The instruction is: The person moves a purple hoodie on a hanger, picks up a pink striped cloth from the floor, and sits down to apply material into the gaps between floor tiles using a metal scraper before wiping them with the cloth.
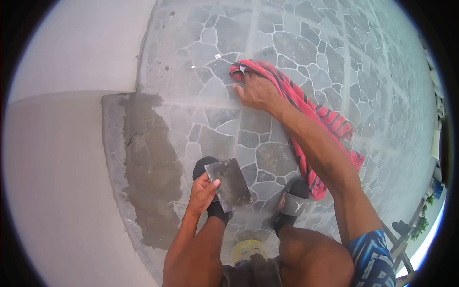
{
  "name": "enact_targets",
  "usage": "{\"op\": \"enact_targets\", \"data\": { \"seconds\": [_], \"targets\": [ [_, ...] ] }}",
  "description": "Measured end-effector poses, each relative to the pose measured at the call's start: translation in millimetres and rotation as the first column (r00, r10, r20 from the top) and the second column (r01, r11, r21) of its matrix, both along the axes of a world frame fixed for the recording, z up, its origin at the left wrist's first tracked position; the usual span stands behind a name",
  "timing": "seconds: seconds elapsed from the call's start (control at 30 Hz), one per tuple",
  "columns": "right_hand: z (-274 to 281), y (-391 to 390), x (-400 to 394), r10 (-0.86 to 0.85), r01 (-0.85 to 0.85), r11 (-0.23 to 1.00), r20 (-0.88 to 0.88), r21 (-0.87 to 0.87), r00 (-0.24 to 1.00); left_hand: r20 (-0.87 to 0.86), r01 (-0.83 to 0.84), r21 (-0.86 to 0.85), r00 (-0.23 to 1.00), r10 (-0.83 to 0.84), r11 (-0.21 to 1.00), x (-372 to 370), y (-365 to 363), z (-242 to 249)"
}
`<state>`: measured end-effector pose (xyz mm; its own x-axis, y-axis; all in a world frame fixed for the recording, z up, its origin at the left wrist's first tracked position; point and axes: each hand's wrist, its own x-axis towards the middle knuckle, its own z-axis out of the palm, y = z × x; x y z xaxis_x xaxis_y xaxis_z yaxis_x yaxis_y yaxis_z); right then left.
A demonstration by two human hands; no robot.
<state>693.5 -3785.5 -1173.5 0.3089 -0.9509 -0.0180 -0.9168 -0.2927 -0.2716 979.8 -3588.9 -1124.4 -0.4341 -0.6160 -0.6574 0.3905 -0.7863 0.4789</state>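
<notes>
My left hand [202, 195] grips a dark rectangular plate [229, 183] by its left edge, thumb on its face, held above the floor between my feet. Farther forward, my right hand [258, 91] reaches down onto the upper end of a red cloth with dark stripes [311, 112]. Its thumb is spread out to the left and the other fingers touch the cloth near a small white tag [242, 70]; the fingertips are partly hidden. The cloth lies bunched in a long strip under and beside my right forearm, reaching down to my right foot.
The floor [275, 158] has a stone pattern with pale joints. A wet, dark patch [153, 177] runs along the pale wall [57, 167] at left. A yellowish bucket [248, 249] stands between my legs. Small white bits lie ahead; plants [420, 225] show at far right.
</notes>
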Motion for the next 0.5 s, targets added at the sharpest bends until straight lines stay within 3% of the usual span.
{"op": "enact_targets", "data": {
  "seconds": [0.03, 0.07, 0.13, 0.23, 0.27, 0.3, 0.33, 0.37, 0.43, 0.5],
  "targets": [
    [6, -4, 1, -0.050, 0.051, 0.990, -0.005, 0.133, 0.999, -0.013, -0.007, -0.012, 1.000, 0.007, 1.000, -3, -1, 0],
    [15, 17, 9, -0.086, 0.086, 0.985, -0.005, 0.151, 0.996, -0.014, -0.015, -0.005, 1.000, 0.015, 1.000, -5, -3, 1],
    [18, 71, 14, 0.157, -0.170, 0.959, -0.072, -0.227, 0.985, -0.010, -0.044, 0.013, 0.999, 0.044, 0.999, -4, -1, 0],
    [12, 65, -6, 0.294, -0.295, 0.933, -0.036, -0.205, 0.955, 0.009, -0.046, 0.003, 0.999, 0.046, 0.999, -7, -3, 0],
    [-9, 44, -17, 0.252, -0.248, 0.967, 0.075, -0.060, 0.965, -0.001, -0.034, 0.016, 0.999, 0.034, 0.999, -7, 0, 1],
    [-7, 16, -22, 0.061, -0.083, 0.965, 0.098, 0.247, 0.993, -0.010, -0.019, 0.025, 1.000, 0.019, 1.000, -7, 0, 1],
    [-8, -6, -23, 0.126, -0.127, 0.963, -0.021, -0.239, 0.992, -0.013, -0.010, 0.008, 1.000, 0.011, 1.000, -5, -4, -1],
    [-4, -21, -17, 0.027, -0.025, 0.997, -0.026, 0.077, 0.999, 0.000, -0.007, 0.007, 1.000, 0.007, 1.000, 0, -4, 0],
    [-11, 1, -4, 0.077, -0.108, 0.980, -0.184, -0.167, 0.980, -0.008, 0.001, 0.006, 1.000, -0.001, 1.000, -3, -3, 0],
    [5, 56, 13, 0.188, -0.225, 0.960, -0.212, -0.168, 0.959, -0.017, -0.026, -0.011, 1.000, 0.026, 1.000, -5, -5, 1]
  ]
}}
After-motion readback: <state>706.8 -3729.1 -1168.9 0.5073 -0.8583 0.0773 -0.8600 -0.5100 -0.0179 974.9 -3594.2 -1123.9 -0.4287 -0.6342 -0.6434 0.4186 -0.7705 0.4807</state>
